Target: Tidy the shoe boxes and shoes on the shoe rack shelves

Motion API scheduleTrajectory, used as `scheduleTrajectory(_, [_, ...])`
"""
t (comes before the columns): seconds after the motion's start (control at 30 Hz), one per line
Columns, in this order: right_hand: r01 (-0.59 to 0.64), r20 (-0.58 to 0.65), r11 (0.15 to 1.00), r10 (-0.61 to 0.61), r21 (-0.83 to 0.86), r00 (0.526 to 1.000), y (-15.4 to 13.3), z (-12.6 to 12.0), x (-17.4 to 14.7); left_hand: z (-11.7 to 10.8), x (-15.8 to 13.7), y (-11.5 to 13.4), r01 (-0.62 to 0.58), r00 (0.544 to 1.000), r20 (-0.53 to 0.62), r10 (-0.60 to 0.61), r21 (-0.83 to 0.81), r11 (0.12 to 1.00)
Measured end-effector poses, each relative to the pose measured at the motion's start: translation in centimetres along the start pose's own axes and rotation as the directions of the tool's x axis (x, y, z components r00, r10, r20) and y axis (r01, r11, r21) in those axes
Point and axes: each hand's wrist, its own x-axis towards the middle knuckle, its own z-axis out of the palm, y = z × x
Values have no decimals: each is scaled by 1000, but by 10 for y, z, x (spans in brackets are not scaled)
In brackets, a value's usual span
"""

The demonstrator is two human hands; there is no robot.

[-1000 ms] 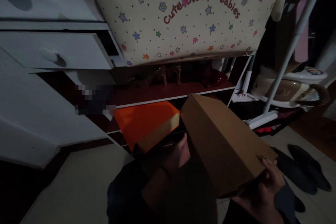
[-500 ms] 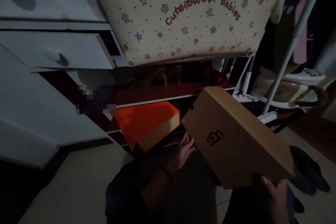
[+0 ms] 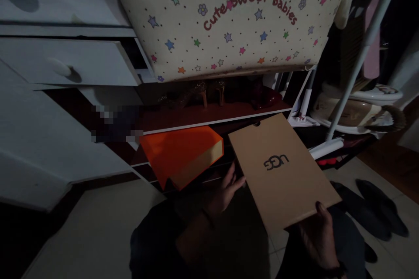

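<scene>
A brown cardboard shoebox (image 3: 278,196) with "UGG" printed on it is held in front of the shelf, its printed face up towards me. My right hand (image 3: 319,237) grips its near right edge, thumb on top and the other fingers underneath. Beside the box's left edge is my left hand (image 3: 225,189), fingers stretched out and apart; the thumb tip meets or nearly meets the cardboard. An orange box (image 3: 183,148) sticks out at an angle from the lower shelf, left of the shoebox.
High-heeled shoes (image 3: 204,96) and dark red shoes (image 3: 266,96) stand on the upper shelf (image 3: 183,117). A star-patterned cloth cover (image 3: 229,26) hangs above. A white drawer (image 3: 91,63) juts out at left. Dark shoes (image 3: 369,209), a pole (image 3: 360,56) and basins (image 3: 340,111) are at right.
The shoebox has rolled so its printed face lies flatter towards me, and its long side is out of sight. My right hand has moved left with its edge. My left hand has hardly moved.
</scene>
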Motion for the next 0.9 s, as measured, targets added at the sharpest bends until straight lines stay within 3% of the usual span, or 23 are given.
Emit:
scheduleTrajectory(0.1, [-37,39,999,36,20,999,3,10,1,5,-3,5,-62,998,13,61,153,986])
scheduleTrajectory(0.23, [-161,71,978,152,136,986,-3,33,-2,10,-7,13,-83,996,36,76,257,963])
scheduleTrajectory(0.33, [-179,100,971,165,159,981,-8,47,0,8,-7,14,-94,996,30,89,307,947])
scheduleTrajectory(0.57, [-202,208,975,179,97,962,-6,58,15,5,-5,19,-140,990,34,136,275,951])
scheduleTrajectory(0.9, [-177,195,978,153,112,969,-3,73,21,7,-9,25,-131,991,58,121,234,963])
